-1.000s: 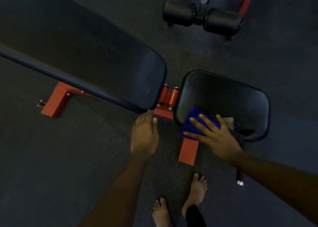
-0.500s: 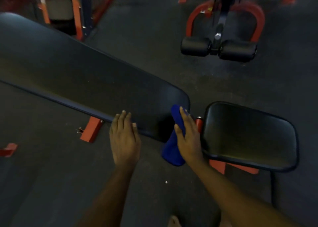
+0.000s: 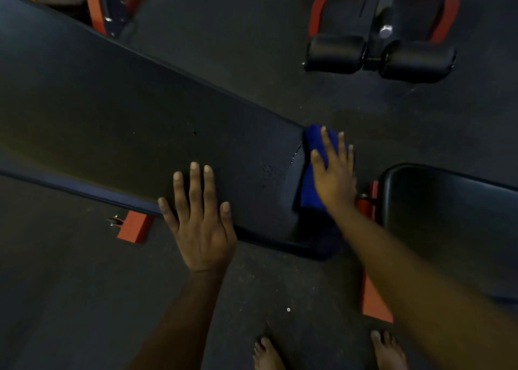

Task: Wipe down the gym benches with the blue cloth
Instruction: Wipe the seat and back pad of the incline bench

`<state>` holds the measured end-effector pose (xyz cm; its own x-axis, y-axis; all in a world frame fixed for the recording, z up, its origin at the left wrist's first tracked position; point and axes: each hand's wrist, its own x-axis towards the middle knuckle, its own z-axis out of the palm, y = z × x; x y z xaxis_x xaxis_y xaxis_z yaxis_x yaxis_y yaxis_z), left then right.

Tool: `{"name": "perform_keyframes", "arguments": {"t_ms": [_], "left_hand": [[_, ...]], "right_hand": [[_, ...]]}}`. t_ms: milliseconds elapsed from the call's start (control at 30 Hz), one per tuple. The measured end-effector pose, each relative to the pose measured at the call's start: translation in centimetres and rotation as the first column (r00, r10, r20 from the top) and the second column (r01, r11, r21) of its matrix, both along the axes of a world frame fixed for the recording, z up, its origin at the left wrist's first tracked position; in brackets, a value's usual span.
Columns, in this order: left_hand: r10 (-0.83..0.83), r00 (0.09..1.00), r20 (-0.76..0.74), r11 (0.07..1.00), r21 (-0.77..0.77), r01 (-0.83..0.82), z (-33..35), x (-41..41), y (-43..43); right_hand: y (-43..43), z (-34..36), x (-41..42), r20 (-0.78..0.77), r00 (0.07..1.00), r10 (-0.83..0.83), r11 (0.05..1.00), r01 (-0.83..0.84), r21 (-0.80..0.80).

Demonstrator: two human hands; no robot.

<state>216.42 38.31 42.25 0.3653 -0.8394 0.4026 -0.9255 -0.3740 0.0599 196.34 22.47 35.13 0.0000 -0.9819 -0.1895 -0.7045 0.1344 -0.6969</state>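
At the bench pad [image 3: 117, 128] end, the deep-blue cloth [image 3: 308, 193] lies half hidden beneath the spread right hand [image 3: 335, 176]. The left hand [image 3: 201, 226] rests flat, spread.

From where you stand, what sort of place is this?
Most likely a gym: a long black padded bench on red feet, a pair of foam roller pads beyond it, and dark flooring.

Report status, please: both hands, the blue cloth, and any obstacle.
Left hand flat, open, on long bench pad. Right hand pressing blue cloth on pad's end. Nothing blocking the pad.
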Motion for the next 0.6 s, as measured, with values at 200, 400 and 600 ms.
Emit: {"name": "perform_keyframes", "arguments": {"t_ms": [200,400,600], "left_hand": [[-0.002,1.000,0.001,0.999,-0.039,0.002,-1.1,0.2,-0.5],[0.021,1.000,-0.001,1.000,-0.011,-0.021,-1.0,0.2,-0.5],[0.004,1.000,0.011,1.000,-0.001,-0.004,-1.5,0.5,-0.7]], "right_hand": [[0.3,-0.5,-1.0,0.124,0.985,-0.116,0.993,0.115,0.021],[9.8,-1.2,-2.6,0.186,0.977,-0.108,0.994,0.109,0.004],[-2.6,-0.9,-1.3,0.146,0.964,-0.224,0.971,0.208,0.120]]}}
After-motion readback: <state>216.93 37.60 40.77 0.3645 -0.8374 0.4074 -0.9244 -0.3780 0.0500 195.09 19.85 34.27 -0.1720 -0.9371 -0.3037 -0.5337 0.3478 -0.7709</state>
